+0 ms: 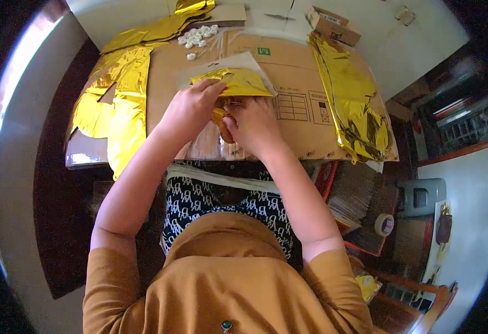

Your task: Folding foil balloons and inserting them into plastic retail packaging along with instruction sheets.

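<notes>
A clear plastic bag (255,65) with a hang hole lies at the middle of the cardboard, its far end pointing away from me. Folded gold foil (235,82), like a flat foil balloon, shows inside it. My left hand (195,106) is closed on the left near edge of the bag, fingertips over the foil. Against the bag's near end, my right hand (255,123) has its fingers partly hidden under the foil. Its thumb presses a crumpled gold foil end (221,119) that sticks out toward me.
Flat gold foil balloons (130,94) cover the left side of the cardboard (288,58); another foil stack (355,103) lies at right. Small white coils (196,36) sit at the back, and a small carton (333,26) at back right. A tape roll (384,225) is below the table.
</notes>
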Demonstrator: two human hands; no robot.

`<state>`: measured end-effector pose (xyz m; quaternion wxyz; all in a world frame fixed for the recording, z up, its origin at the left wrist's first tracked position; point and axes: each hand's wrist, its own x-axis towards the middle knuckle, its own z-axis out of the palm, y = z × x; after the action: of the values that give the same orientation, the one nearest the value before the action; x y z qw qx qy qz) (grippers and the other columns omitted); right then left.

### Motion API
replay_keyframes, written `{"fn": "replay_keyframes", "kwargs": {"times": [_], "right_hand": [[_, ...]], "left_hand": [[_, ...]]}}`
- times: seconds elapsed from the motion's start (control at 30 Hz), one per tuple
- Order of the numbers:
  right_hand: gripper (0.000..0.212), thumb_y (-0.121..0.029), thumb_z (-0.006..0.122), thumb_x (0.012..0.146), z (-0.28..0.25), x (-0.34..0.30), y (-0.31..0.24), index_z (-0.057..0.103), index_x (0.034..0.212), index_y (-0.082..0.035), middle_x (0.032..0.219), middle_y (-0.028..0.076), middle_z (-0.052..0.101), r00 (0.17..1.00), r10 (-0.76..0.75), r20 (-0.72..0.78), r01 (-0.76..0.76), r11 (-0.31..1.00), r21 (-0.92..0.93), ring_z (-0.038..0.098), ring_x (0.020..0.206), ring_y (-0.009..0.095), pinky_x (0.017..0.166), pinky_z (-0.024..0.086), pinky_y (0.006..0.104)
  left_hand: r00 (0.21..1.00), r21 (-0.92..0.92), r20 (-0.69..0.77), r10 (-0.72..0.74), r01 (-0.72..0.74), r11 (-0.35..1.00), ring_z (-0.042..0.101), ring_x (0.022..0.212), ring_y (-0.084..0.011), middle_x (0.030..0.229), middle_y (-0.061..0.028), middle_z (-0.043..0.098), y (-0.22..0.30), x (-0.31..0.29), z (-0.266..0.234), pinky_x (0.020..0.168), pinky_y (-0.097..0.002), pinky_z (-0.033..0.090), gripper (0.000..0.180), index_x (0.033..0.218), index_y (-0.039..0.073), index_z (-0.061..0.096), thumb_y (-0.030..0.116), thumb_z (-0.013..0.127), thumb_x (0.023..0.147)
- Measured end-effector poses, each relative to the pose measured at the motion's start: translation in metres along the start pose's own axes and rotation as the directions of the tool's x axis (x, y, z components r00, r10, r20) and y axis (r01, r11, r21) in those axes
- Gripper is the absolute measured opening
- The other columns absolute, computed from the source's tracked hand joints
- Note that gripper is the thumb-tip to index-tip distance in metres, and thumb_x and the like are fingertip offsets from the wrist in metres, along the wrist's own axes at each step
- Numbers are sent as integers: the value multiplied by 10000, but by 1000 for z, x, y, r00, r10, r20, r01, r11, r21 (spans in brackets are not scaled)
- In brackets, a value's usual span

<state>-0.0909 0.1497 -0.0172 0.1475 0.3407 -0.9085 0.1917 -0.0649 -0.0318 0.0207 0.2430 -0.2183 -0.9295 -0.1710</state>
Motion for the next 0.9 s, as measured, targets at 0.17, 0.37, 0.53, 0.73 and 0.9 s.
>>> {"fn": "replay_keyframes", "kwargs": {"times": [0.17,0.37,0.53,0.73,0.9], "right_hand": [[237,-151,615,847,-4,3,3,700,1043,-50,1096,213,650,989,144,26,-146,984,106,605,1046,399,936,481,477],[208,-63,549,842,-12,22,2,691,978,5,1015,279,664,936,202,287,-203,979,-27,678,905,384,802,539,482],[155,-44,568,829,-11,16,7,692,892,24,941,275,656,968,153,198,-157,988,5,672,850,407,782,542,487],[104,-28,601,803,7,4,15,691,823,20,835,270,622,955,243,-171,-225,967,121,648,811,431,771,537,487],[92,-29,625,780,0,4,14,700,757,20,835,278,628,976,194,-104,-199,979,-38,649,790,411,754,539,475]], "left_hand": [[1000,9,-8,-15,15,1000,681,930,-365,1154,-163,665,4,2,-2,808,-429,568,363,1182,13,614,4,548,825],[998,-6,28,-59,59,998,673,1002,-373,1177,-173,667,0,4,2,857,-427,569,379,1203,62,640,49,659,825],[998,-28,30,-62,63,998,671,1001,-377,1188,-171,663,-4,3,2,866,-428,566,381,1205,62,639,37,646,825],[1000,-1,-17,1,-1,1000,684,893,-364,1131,-160,669,8,7,2,791,-432,570,386,1183,11,616,-17,561,802],[1000,-21,-20,5,-5,1000,682,899,-360,1130,-164,664,7,5,3,782,-426,572,404,1194,11,608,-20,572,793]]}}
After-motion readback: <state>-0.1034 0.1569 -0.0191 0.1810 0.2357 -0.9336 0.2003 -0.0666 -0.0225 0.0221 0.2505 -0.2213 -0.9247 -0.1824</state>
